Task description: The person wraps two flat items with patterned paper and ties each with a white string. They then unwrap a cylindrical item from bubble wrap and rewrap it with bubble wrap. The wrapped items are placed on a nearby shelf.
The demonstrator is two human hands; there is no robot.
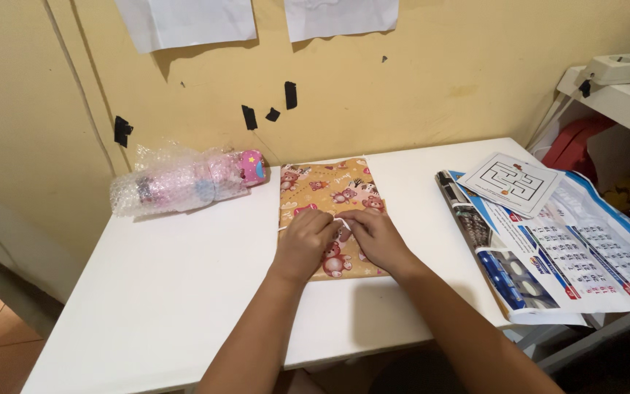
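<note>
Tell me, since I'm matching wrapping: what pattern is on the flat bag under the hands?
Orange-tan bag printed with pink teddy bears, head view.

We've got the paper bag [327, 191] mid-table [169, 292] under both hands, bubble-wrapped bottle [184, 182] to its left, calendar [570, 255] right, maze card [520, 182] on it.

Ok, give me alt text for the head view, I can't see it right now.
Left hand and right hand press side by side on a flat orange teddy-bear-print gift bag on a white table. A bubble-wrapped pink bottle lies to the left; a calendar and a maze card lie to the right.
</note>
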